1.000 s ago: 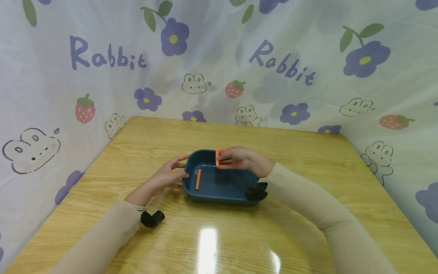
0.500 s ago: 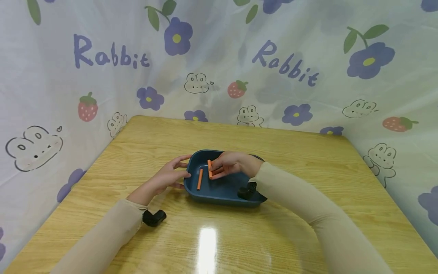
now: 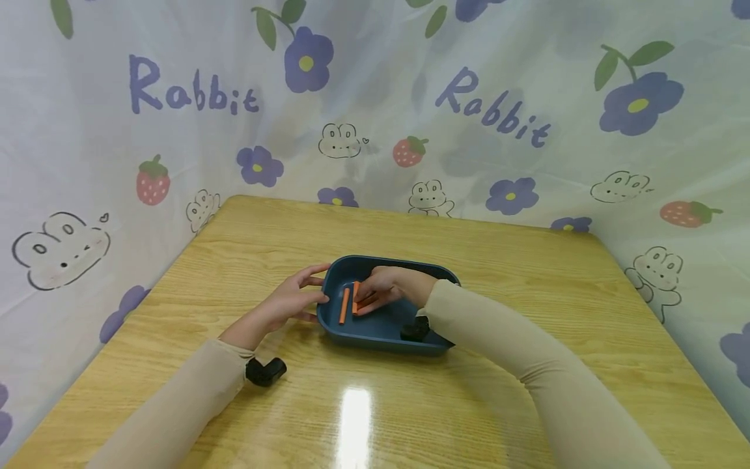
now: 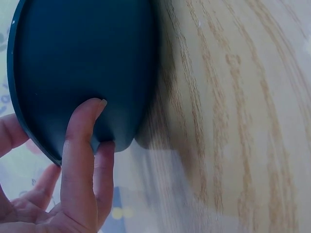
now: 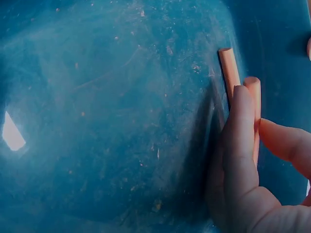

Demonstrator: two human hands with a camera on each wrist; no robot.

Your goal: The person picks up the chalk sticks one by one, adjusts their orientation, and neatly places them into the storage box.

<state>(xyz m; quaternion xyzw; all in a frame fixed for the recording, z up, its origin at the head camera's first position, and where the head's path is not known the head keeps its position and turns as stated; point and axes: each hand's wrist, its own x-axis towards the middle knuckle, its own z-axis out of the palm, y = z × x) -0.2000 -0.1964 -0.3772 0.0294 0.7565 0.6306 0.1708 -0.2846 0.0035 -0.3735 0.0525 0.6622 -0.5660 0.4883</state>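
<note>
A dark blue oblong basin (image 3: 387, 333) stands on the wooden table. Inside it, near the left end, a thin orange stick (image 3: 344, 306) lies on the floor of the basin. Just right of it, my right hand (image 3: 387, 284) reaches down into the basin and pinches a second orange stick (image 3: 355, 301), roughly parallel to the first. The right wrist view shows this held stick (image 5: 252, 87) between thumb and fingers, with the other stick (image 5: 227, 65) close beside it. My left hand (image 3: 285, 299) touches the basin's left end from outside, its fingers (image 4: 80, 145) spread against the wall.
A wooden table (image 3: 281, 417) spreads around the basin. Behind and beside it hangs a white curtain (image 3: 375, 78) with flower and rabbit prints. Black wrist devices sit at the left cuff (image 3: 266, 371) and the right cuff (image 3: 415, 329).
My right hand has moved left and down into the basin with the orange stick, bringing it alongside the other stick. My left hand stays at the basin's end.
</note>
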